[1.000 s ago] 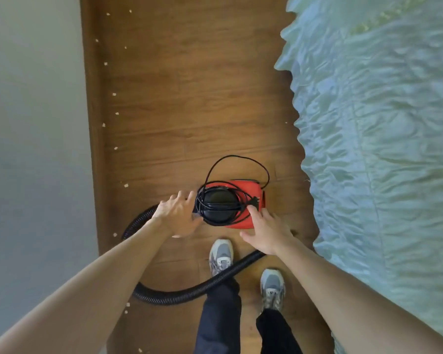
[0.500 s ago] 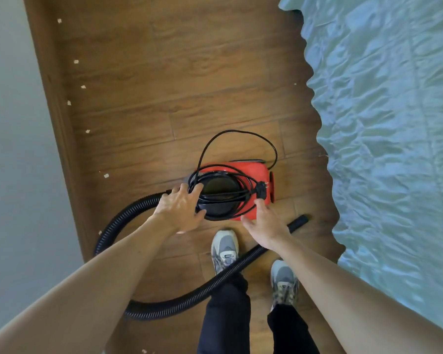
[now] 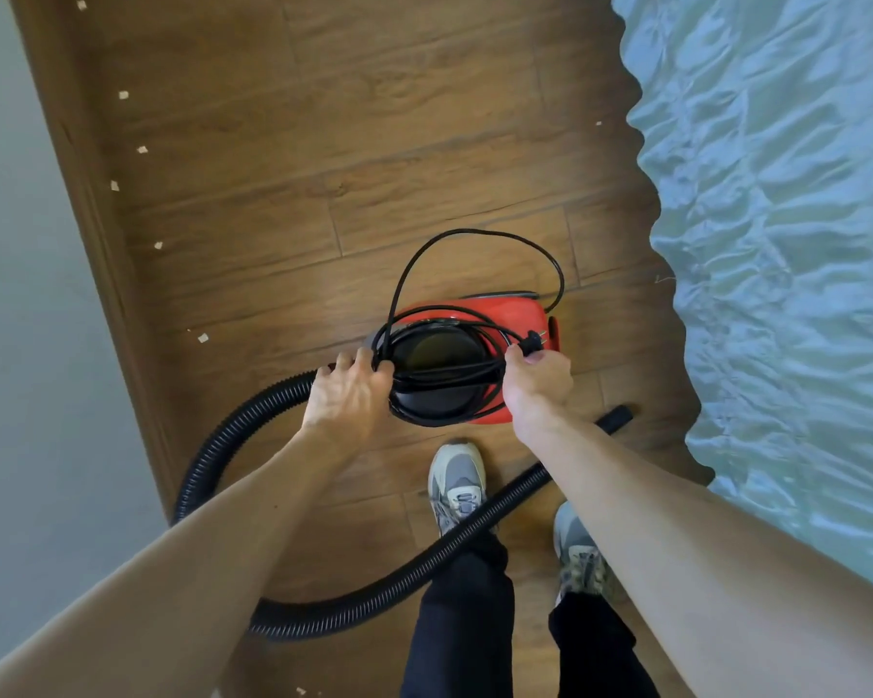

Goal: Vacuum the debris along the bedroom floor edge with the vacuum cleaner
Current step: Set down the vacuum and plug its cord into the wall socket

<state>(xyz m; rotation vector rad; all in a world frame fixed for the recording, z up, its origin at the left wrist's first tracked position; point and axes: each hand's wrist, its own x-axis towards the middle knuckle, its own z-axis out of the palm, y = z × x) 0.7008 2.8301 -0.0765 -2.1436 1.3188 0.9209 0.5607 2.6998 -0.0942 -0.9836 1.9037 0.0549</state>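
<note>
I look straight down at the vacuum, a small red one sitting on the wood floor just ahead of my shoes, between the wall and the bed. A black cord is wound in loops over its dark round top, and one loose loop arcs out past the far side of the body. My left hand has its grip on the left edge of the coil, with the fingers curled over the strands. My right hand grips the plug, thumb and fingers pinching it at the right side of the coil, prongs pointing towards the bed. The ribbed black hose leaves the vacuum on the left, bends round near the skirting, passes across my left shoe and ends in a plain tube lying on the floor close to the bed. The debris, small pale scraps, lies scattered in a line along the floor edge beside the skirting, well apart from the hose end.
</note>
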